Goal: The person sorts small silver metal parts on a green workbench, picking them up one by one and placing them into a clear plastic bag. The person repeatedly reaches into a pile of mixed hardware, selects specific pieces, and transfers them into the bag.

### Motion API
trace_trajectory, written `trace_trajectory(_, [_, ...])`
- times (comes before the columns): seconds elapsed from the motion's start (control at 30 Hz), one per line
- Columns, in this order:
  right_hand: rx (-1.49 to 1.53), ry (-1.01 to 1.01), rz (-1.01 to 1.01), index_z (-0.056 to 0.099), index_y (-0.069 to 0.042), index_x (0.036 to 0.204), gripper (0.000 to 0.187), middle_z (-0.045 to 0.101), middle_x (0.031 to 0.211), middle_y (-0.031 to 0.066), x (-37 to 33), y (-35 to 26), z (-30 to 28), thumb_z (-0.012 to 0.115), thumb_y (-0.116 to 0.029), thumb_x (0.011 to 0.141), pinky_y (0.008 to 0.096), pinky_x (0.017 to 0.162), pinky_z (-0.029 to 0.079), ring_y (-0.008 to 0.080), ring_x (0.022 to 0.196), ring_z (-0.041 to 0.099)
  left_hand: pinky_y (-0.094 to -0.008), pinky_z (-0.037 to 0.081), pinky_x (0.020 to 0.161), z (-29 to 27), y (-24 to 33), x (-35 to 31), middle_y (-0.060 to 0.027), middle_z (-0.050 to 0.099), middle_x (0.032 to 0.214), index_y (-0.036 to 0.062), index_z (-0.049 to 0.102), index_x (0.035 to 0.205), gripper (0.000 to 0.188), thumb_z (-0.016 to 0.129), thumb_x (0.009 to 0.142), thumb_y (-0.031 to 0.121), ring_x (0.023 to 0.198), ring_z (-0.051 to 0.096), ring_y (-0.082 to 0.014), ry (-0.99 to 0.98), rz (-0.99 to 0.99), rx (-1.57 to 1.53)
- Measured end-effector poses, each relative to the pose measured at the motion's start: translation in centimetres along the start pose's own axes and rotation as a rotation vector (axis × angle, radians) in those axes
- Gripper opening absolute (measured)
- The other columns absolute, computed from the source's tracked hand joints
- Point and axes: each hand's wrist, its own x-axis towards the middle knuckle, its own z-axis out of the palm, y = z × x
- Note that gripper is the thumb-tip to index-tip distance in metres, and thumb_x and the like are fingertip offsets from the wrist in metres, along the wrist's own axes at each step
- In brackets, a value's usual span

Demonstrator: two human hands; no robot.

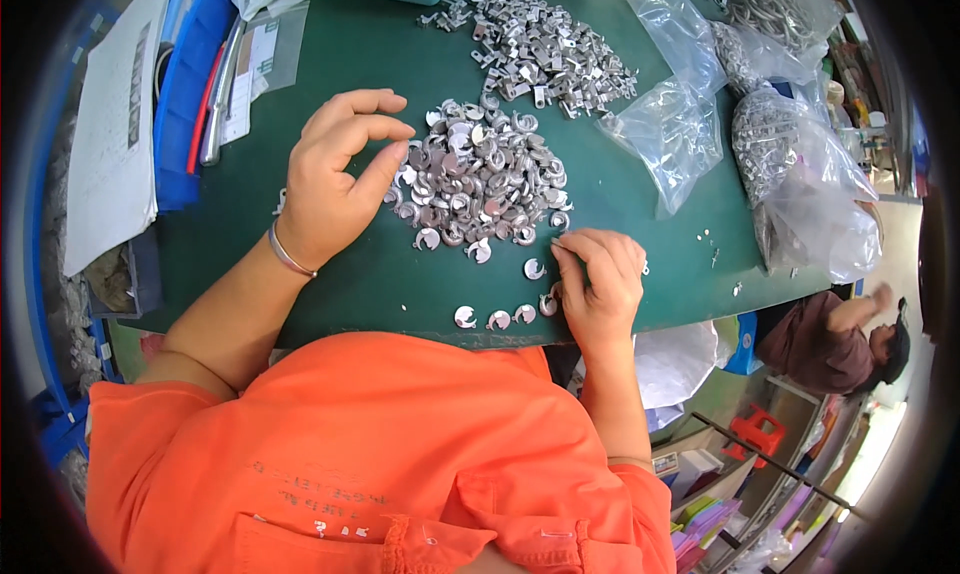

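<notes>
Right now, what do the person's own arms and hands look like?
The left hand is ungloved, with a thin silvery bangle around its wrist. The right hand is ungloved too, with no band showing at its wrist. Both forearms are uncovered, below short orange sleeves.

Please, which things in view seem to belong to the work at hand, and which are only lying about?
Probably part of the work:
Pile of notched metal discs, near the left hand
Loose discs, near the right hand
Perhaps the bracket pile

Apparently just lying about:
White paper
Red stick
Red stool
</notes>
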Motion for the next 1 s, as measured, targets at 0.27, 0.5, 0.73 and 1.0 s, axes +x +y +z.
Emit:
trace_trajectory(0.27, [0.116, -0.073, 0.043, 0.063, -0.005, 0.089, 0.022, 0.062, 0.083, 0.0055, -1.5, -0.7, -1.2, 0.062, 0.005, 0.070, 0.0319, 0.070, 0.039, 0.0225, 0.073, 0.058, -0.0319, 0.044, 0.086, 0.1, -0.2, -0.2, -0.0110, 0.061, 0.103, 0.0011, 0.061, 0.084, 0.011, 0.062, 0.075, -0.004, 0.102, 0.058, -0.0249, -0.011, -0.026, -0.006])
trace_trajectory(0.5, [0.220, -0.247, -0.056, 0.063, -0.003, 0.093, 0.031, 0.060, 0.086, 0.0095, -0.6, -0.9, -1.4, 0.055, 0.008, 0.064, 0.0353, 0.072, 0.039, 0.0256, 0.078, 0.056, -0.0315, 0.044, 0.085, 0.0, -0.3, -0.4, -0.0110, 0.061, 0.102, 0.0010, 0.061, 0.084, 0.011, 0.062, 0.075, -0.004, 0.101, 0.058, -0.0246, -0.010, -0.026, -0.007])
trace_trajectory(0.73, [-0.194, -0.065, 0.051, 0.064, -0.007, 0.085, 0.013, 0.059, 0.080, 0.0042, 1.1, 0.0, 0.6, 0.068, -0.007, 0.072, 0.0346, 0.073, 0.037, 0.0223, 0.075, 0.054, -0.0334, 0.044, 0.080, 0.4, -0.6, -0.3, -0.0082, 0.063, 0.096, 0.0040, 0.062, 0.081, 0.011, 0.064, 0.071, 0.000, 0.089, 0.059, -0.0252, 0.064, 0.009, -0.037])
trace_trajectory(1.0, [-0.063, -0.135, 0.029, 0.064, -0.007, 0.085, 0.020, 0.060, 0.084, 0.0038, 0.1, 0.7, -1.4, 0.061, 0.004, 0.069, 0.0343, 0.073, 0.036, 0.0233, 0.078, 0.054, -0.0331, 0.044, 0.082, 0.3, -0.5, -0.6, -0.0089, 0.062, 0.098, 0.0031, 0.062, 0.082, 0.012, 0.064, 0.072, -0.001, 0.092, 0.059, -0.0250, 0.046, 0.005, -0.014])
